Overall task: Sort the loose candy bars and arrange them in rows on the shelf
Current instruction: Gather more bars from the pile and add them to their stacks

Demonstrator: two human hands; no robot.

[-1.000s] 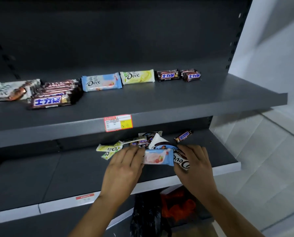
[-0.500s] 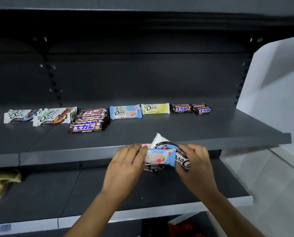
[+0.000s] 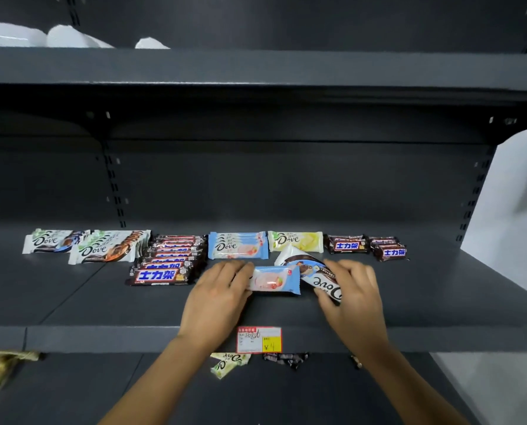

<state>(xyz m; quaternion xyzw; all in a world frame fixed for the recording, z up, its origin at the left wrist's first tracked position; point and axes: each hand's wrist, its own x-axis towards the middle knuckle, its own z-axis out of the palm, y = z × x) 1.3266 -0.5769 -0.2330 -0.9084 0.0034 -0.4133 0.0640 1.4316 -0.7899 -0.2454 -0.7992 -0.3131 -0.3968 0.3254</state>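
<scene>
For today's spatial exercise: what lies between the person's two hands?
Head view: a blue Dove bar held by the left hand and a white Dove bar held by the right hand.

The left forearm (image 3: 151,381) and right forearm (image 3: 409,381) rise bare from the bottom edge and converge toward the frame's centre. The left hand (image 3: 217,297), just left of centre, lies palm down with fingers curled, pinching the left end of a blue bar (image 3: 276,280). The right hand (image 3: 355,297), just right of centre, also lies palm down, its fingers curled round a white bar (image 3: 314,271). The hands are near each other, not touching.
</scene>
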